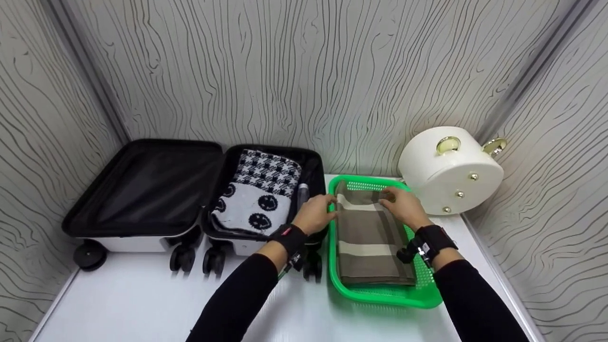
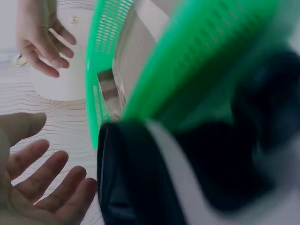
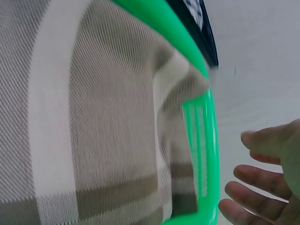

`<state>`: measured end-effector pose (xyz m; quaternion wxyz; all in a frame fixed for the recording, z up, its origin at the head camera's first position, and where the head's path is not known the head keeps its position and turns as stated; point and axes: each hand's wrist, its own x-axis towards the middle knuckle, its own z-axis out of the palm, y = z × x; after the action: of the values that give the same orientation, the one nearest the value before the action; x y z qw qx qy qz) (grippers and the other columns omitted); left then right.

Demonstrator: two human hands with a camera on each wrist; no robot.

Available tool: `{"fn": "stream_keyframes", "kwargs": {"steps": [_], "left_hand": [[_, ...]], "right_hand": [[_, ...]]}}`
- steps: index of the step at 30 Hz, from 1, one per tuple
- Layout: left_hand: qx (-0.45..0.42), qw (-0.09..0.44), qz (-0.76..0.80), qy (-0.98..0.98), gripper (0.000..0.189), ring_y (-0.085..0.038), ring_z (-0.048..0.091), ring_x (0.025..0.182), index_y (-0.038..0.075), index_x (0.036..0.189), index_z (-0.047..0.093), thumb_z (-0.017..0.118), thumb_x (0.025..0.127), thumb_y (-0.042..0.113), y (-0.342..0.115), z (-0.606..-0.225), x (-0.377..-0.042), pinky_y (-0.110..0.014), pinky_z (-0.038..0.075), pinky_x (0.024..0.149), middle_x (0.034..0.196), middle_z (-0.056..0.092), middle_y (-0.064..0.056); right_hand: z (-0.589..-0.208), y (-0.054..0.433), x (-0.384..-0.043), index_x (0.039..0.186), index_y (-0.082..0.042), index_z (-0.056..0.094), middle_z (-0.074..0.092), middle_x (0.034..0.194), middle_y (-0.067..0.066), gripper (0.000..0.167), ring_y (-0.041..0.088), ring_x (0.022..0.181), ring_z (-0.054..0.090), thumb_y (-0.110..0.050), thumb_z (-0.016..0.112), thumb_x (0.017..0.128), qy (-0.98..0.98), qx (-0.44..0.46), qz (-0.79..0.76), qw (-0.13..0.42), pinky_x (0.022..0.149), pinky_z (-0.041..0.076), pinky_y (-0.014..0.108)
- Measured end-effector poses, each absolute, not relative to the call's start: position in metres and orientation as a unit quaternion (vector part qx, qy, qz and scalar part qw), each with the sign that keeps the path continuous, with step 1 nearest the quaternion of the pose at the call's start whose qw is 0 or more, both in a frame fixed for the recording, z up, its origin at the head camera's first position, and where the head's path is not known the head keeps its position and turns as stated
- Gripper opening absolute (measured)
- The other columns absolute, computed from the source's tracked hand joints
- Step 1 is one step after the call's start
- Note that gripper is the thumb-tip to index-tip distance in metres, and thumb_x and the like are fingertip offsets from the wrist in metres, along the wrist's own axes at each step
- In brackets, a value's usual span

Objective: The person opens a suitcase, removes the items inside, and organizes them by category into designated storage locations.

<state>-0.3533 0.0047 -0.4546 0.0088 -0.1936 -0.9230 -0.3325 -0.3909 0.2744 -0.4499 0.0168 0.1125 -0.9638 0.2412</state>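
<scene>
A folded brown and cream striped cloth [image 1: 363,228] lies in a green plastic basket [image 1: 384,297]. My left hand [image 1: 312,214] is over the basket's left rim, between it and the suitcase. In the left wrist view its fingers [image 2: 52,176] are spread and hold nothing. Above the far right part of the cloth is my right hand [image 1: 404,207]. Its fingers [image 3: 260,180] are loosely bent and apart in the right wrist view, beside the basket's rim [image 3: 213,145]. One corner of the cloth [image 3: 180,96] is rumpled against that rim.
Left of the basket lies an opened suitcase [image 1: 156,187]. Its right half holds a folded black-and-white patterned textile [image 1: 270,175] and a slim bottle-like item [image 1: 303,194]. A white rounded case [image 1: 441,175] with gold fittings stands back right. Wood-grain panels [image 1: 266,71] enclose the white surface [image 1: 142,304].
</scene>
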Motion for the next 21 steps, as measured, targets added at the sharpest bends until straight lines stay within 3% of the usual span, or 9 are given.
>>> {"fn": "stream_keyframes", "kwargs": {"steps": [11, 17, 19, 21], "left_hand": [[-0.262, 0.025, -0.161, -0.951, 0.031, -0.027, 0.064, 0.099, 0.006, 0.116, 0.066, 0.071, 0.091, 0.023, -0.056, -0.441, -0.348, -0.038, 0.053, 0.085, 0.110, 0.066, -0.011], [-0.236, -0.022, -0.112, -0.965, 0.040, -0.029, 0.063, 0.105, 0.008, 0.123, 0.064, 0.076, 0.088, 0.022, -0.090, -0.442, -0.351, -0.042, 0.053, 0.087, 0.119, 0.064, -0.012], [-0.226, -0.040, -0.102, -0.968, 0.044, -0.031, 0.062, 0.107, 0.008, 0.126, 0.063, 0.077, 0.086, 0.022, -0.099, -0.441, -0.354, -0.043, 0.052, 0.088, 0.123, 0.063, -0.013], [-0.222, -0.055, -0.094, -0.969, 0.045, -0.031, 0.063, 0.105, 0.007, 0.126, 0.063, 0.078, 0.085, 0.022, -0.108, -0.442, -0.357, -0.043, 0.052, 0.087, 0.120, 0.064, -0.013]], "right_hand": [[-0.444, 0.219, -0.364, 0.128, -0.007, 0.062, 0.066, 0.121, 0.014, 0.036, 0.033, 0.109, 0.062, -0.024, 0.065, 0.096, -0.945, 0.225, 0.237, 0.021, 0.086, 0.052, 0.049], [-0.443, 0.186, -0.344, 0.130, -0.008, 0.061, 0.064, 0.122, 0.013, 0.042, 0.031, 0.108, 0.062, -0.030, 0.066, 0.095, -0.933, 0.291, 0.214, -0.002, 0.087, 0.052, 0.046], [-0.444, 0.175, -0.340, 0.133, -0.006, 0.059, 0.068, 0.110, 0.012, 0.049, 0.027, 0.097, 0.065, -0.035, 0.067, 0.094, -0.933, 0.301, 0.195, -0.016, 0.084, 0.052, 0.044], [-0.446, 0.166, -0.337, 0.136, -0.002, 0.055, 0.069, 0.087, 0.010, 0.060, 0.022, 0.075, 0.065, -0.040, 0.068, 0.091, -0.934, 0.306, 0.182, -0.033, 0.076, 0.052, 0.040]]}}
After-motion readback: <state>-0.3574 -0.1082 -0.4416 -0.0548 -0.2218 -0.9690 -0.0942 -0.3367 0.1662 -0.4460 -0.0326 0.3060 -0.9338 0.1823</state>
